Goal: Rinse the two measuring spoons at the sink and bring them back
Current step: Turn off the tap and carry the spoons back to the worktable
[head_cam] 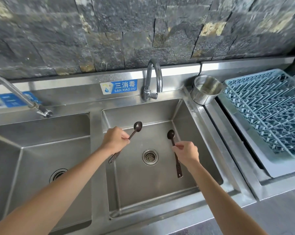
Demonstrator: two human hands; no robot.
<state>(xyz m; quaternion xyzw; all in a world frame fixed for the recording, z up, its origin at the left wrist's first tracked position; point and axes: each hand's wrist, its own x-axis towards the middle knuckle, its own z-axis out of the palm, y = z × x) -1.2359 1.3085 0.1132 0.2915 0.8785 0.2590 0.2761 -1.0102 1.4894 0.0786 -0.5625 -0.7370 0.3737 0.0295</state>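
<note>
Both hands are over the middle steel sink basin [190,150]. My left hand [115,139] pinches the handle of one dark brown measuring spoon [137,126], its bowl pointing up and right toward the back wall of the basin. My right hand [187,152] pinches the second dark spoon [170,134], bowl up, its long handle hanging down past my wrist. The curved chrome faucet [154,78] stands behind the basin. No water is visibly running from it. The drain strainer [150,157] lies between my hands.
A second basin [41,143] with its own tap [16,94] lies to the left. A steel pot [206,89] stands on the rim at the back right. A blue plastic dish rack [269,109] fills the right side. A stone wall rises behind.
</note>
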